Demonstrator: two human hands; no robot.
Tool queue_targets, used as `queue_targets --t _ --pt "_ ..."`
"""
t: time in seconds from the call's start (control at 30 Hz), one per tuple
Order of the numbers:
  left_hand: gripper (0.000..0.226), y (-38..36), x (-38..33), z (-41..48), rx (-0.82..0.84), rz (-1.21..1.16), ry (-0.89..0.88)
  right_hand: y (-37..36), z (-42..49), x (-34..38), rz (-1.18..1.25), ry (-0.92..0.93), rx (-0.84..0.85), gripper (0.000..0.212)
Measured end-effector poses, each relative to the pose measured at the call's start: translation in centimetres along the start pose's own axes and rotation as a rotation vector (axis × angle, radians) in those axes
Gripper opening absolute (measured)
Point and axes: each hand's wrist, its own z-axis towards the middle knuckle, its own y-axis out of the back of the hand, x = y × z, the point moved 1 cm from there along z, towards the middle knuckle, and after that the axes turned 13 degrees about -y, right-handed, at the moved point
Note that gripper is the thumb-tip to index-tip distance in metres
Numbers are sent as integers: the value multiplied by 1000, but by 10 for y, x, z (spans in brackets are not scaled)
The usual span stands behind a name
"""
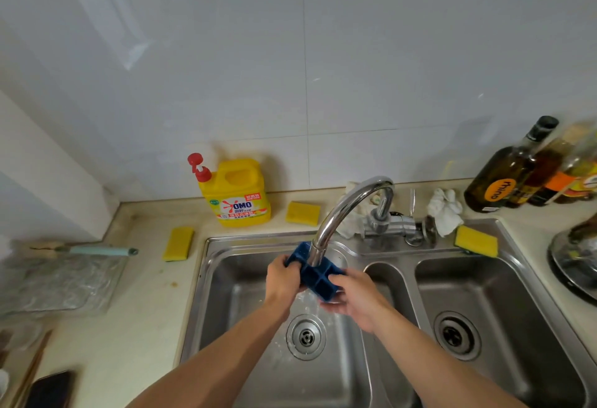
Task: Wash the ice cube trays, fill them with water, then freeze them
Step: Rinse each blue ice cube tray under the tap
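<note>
Grip: left hand [282,280], right hand [353,301] clasp blue tray [318,278] under faucet [349,204]; sink [226,298], beige counter [145,310], white tiles [355,68].

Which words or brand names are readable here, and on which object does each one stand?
"OMO": yellow detergent bottle.
"rhino": orange label of the dark bottle.
Smaller print below "OMO" and the labels of the other bottles: too blurred to read.

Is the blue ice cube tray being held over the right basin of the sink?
No, the left hand and right hand hold the tray under the faucet, above the left basin.
</note>
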Motion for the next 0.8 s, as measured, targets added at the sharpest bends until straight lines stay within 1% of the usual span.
queue_targets --t 0.1,0.23,0.4,0.5,0.67,0.8 --pt "17 7 -7 1 -12 90 -109 -11 7 0 50 -6 13 21" --pt "21 15 -10 1 5 75 -156 -22 16 -1 162 -31 14 21" --pt "21 17 -6 -2 84 72 -199 -26 26 -3 247 -77 -90 14" --pt "21 18 -4 -1 128 128 -233 -28 29 -2 287 -97 -133 10" --pt "22 24 0 5 153 155 -216 -26 31 -1 261 -101 -133 8" --pt "21 28 3 8 154 133 -189 -25 33 0 265 -110 -116 9"
